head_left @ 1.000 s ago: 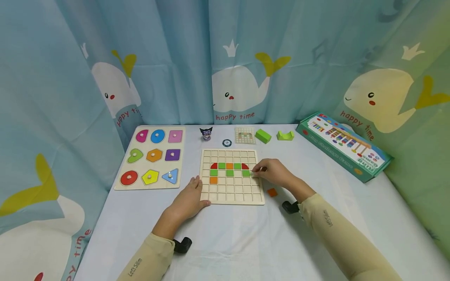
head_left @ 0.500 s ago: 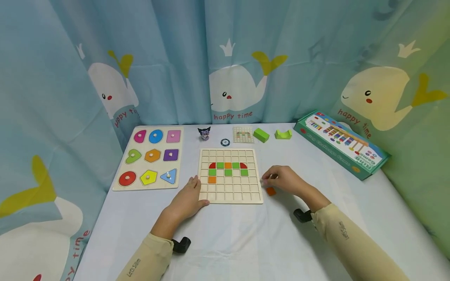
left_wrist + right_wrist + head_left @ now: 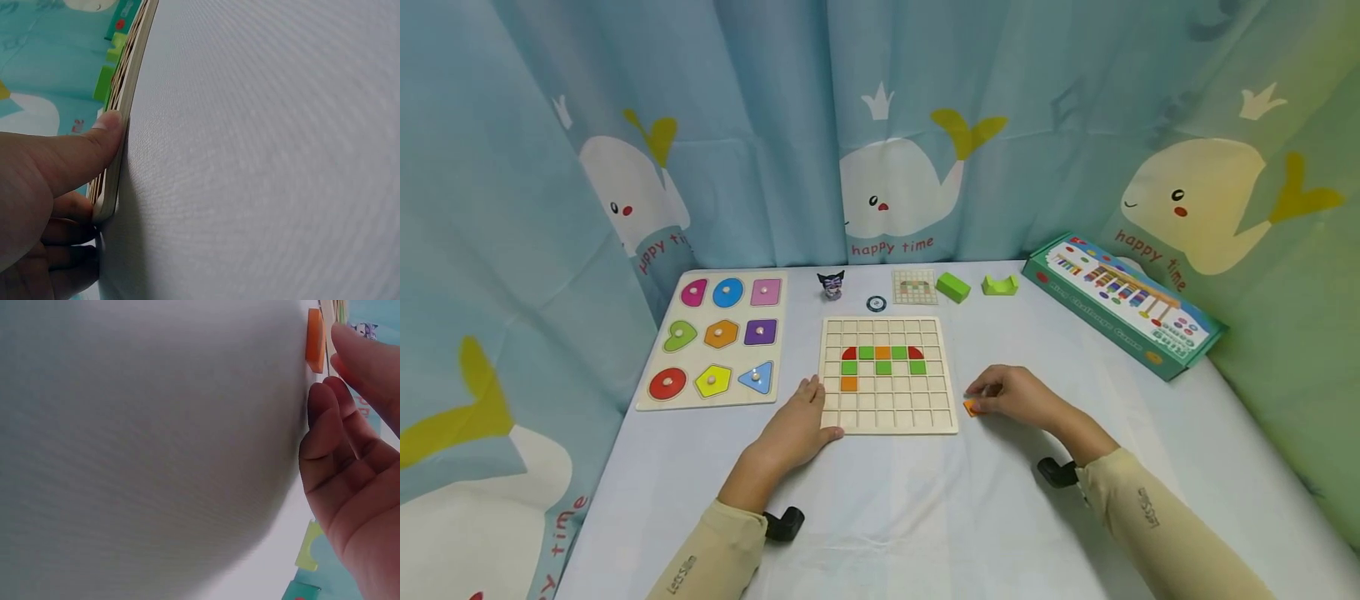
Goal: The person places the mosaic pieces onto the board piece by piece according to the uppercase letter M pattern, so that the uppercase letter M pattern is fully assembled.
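The square wooden grid board (image 3: pixel 889 418) lies flat, with green, orange and red tiles (image 3: pixel 883 367) arranged in its cells. My left hand (image 3: pixel 792 425) rests at the board's lower left corner, fingers fairly straight along the left side. In the left wrist view its thumb (image 3: pixel 94 147) touches the front edge. Off the board's right side, my right hand (image 3: pixel 1017 395) is over a loose orange tile (image 3: pixel 971 408) on the table. In the right wrist view, thumb and bent fingers (image 3: pixel 324 419) are right beside that tile (image 3: pixel 314 340); I cannot tell whether they pinch it.
A shape puzzle board (image 3: pixel 647 398) with knobbed pieces lies at left. Behind the grid board are a small figurine (image 3: pixel 831 285), a round token (image 3: pixel 876 303), a pattern card (image 3: pixel 914 287) and two green blocks (image 3: pixel 953 287). A green game box (image 3: pixel 1123 304) stands at right.
My right hand has moved from the board's right edge down and to the right, onto the loose orange tile. My left hand has stayed at the corner. The head view has shifted slightly.
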Tool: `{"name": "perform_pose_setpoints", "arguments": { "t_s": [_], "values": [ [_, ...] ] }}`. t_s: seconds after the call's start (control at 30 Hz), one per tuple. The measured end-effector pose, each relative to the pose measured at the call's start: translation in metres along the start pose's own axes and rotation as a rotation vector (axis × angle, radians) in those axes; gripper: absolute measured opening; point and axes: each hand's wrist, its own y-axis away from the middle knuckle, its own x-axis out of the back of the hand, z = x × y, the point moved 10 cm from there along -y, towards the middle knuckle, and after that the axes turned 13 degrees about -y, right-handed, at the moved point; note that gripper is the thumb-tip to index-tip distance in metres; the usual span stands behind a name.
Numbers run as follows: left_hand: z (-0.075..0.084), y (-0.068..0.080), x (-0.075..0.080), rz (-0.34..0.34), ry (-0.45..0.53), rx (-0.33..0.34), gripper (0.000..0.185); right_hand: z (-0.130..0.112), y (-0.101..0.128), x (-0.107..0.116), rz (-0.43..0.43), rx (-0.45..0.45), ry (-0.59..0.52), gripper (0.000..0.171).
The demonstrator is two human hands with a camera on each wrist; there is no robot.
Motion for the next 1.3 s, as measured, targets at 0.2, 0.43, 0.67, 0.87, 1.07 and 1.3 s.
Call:
{"name": "perform_pose_setpoints", "arguments": {
  "t_s": [0.2, 0.43, 0.67, 0.87, 1.07, 1.3],
  "values": [
    [0.000, 0.001, 0.001, 0.007, -0.001, -0.008, 0.085, 0.004, 0.000, -0.005, -0.018, 0.003, -0.004, 0.020],
    [0.000, 0.001, 0.002, 0.009, 0.004, -0.008, 0.085, 0.004, -0.001, -0.007, -0.019, -0.006, 0.008, 0.017],
    [-0.001, 0.001, 0.001, 0.007, 0.006, -0.012, 0.085, 0.005, 0.001, -0.004, -0.002, -0.028, -0.011, 0.017],
    [-0.001, 0.000, -0.001, 0.008, 0.003, -0.012, 0.085, 0.003, 0.000, -0.003, -0.036, -0.025, -0.017, 0.010],
    [-0.001, -0.001, -0.001, 0.015, -0.004, -0.013, 0.086, 0.005, -0.003, -0.001, -0.060, -0.033, -0.051, 0.008],
    [0.000, 0.001, 0.000, 0.014, 0.000, -0.016, 0.085, 0.001, -0.012, 0.001, -0.050, -0.044, -0.073, 0.008]
  ]
}}
